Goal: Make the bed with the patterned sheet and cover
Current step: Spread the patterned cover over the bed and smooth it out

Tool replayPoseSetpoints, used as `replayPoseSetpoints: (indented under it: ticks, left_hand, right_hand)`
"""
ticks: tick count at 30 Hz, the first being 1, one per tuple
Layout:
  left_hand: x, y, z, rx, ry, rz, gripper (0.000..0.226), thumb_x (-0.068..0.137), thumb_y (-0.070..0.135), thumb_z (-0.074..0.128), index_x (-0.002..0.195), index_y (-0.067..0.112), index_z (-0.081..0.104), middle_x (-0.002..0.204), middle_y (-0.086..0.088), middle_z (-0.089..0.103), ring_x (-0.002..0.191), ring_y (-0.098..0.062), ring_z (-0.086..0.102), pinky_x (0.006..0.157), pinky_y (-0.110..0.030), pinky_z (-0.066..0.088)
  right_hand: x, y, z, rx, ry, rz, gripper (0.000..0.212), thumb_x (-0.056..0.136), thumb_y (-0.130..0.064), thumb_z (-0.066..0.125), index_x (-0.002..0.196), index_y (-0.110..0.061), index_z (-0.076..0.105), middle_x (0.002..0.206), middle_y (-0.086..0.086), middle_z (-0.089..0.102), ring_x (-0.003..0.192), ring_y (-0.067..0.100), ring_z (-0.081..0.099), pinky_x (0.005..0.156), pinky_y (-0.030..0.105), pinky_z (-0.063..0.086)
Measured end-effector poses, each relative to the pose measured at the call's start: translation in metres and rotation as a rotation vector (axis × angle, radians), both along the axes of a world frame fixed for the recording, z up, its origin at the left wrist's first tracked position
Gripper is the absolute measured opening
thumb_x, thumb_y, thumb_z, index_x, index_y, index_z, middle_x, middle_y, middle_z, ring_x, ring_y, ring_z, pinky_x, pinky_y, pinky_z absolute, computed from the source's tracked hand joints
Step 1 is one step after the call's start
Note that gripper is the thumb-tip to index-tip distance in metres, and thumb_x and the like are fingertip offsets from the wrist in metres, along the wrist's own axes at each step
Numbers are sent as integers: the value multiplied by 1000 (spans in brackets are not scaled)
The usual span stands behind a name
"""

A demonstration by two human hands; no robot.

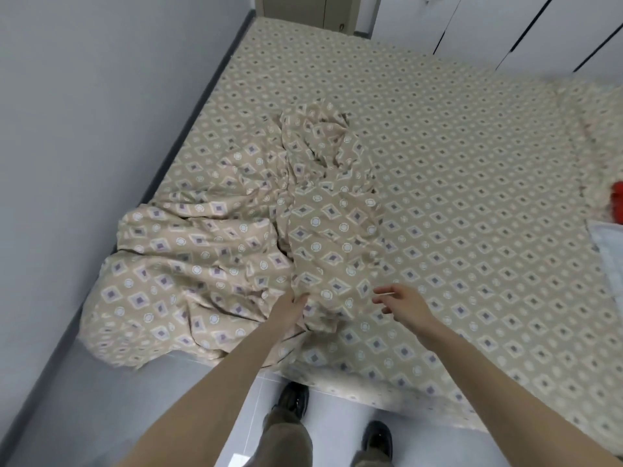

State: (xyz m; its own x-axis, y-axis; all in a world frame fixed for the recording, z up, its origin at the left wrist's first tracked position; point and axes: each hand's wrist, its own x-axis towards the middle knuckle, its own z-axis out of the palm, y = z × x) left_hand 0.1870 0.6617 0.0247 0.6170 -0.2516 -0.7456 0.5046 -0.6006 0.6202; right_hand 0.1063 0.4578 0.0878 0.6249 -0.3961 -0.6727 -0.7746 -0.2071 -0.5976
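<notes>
A beige patterned sheet [455, 163] with diamonds and circles lies flat over the whole bed. On it, at the near left corner, the matching patterned cover [209, 257] sits crumpled in a heap that spills over the bed's front edge. My left hand [290, 306] grips a fold of the cover near the heap's front. My right hand [403, 299] hovers just right of that fold with fingers spread and relaxed, holding nothing.
A grey wall [84, 129] runs along the bed's left side. White wardrobe doors [505, 25] stand at the back right. A red item [617, 200] and a pale folded cloth [610, 244] lie at the right edge. My shoes [295, 399] stand on the grey floor.
</notes>
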Motion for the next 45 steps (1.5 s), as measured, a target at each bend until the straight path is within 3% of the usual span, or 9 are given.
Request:
replayPoseSetpoints:
  ticks: [6,12,17,20,23,26,32,38,45]
  left_hand:
    - [1,1,38,-93,-170,52,42,101,27,41,142,22,36,139,10,41,132,-14,39,104,-28,32]
    - [-30,-35,104,0,-428,-34,46,101,29,39,145,18,36,148,4,37,137,-17,36,110,-29,28]
    - [-77,-94,174,-159,-592,53,38,101,19,43,136,9,48,140,-4,49,131,-18,44,108,-24,31]
    - [-98,-122,227,-273,-636,138,33,100,16,43,129,4,53,123,-8,57,110,-14,52,84,-12,41]
    - [-114,-141,277,-332,-578,159,25,99,26,46,118,12,55,91,-11,57,73,-12,54,54,-19,42]
    - [-127,-159,311,-409,-585,106,22,98,25,47,107,5,51,76,-10,40,64,-19,39,48,-19,32]
    - [-156,-158,350,-508,-687,61,20,100,9,45,83,19,51,46,14,46,40,0,40,35,-15,31]
    - [-173,-128,356,-602,-658,171,14,99,5,43,109,8,53,59,8,61,49,-1,58,50,-18,51]
    - [-180,-101,371,-650,-623,127,14,99,12,45,103,19,57,81,-11,54,70,-19,53,63,-31,49]
  right_hand:
    - [19,-15,11,14,-85,44,16,90,-15,59,106,-18,63,106,-2,63,84,12,56,65,20,40]
    - [14,-54,56,24,-212,122,15,88,-15,60,102,-20,65,104,-2,63,86,16,59,75,26,42]
    - [-24,-101,99,30,-331,116,11,90,-13,59,97,-20,63,107,-1,64,76,15,59,67,25,44]
    - [-51,-130,123,11,-362,115,13,91,-11,57,96,-21,63,108,0,66,80,19,60,67,28,44]
    - [-77,-153,147,36,-350,124,18,91,-10,56,106,-17,63,108,3,66,87,21,60,64,26,43]
    - [-96,-164,170,35,-353,218,30,89,-3,54,116,-13,61,112,5,65,89,16,58,64,23,43]
    - [-120,-150,194,37,-322,459,38,86,4,59,119,-14,60,114,4,64,82,2,57,52,6,41]
    - [-131,-95,168,57,-341,498,69,79,0,71,137,-26,45,131,9,52,107,17,55,81,24,48]
    - [-121,-41,175,-111,-415,604,49,86,-19,64,133,-14,50,130,4,57,119,23,53,89,25,42]
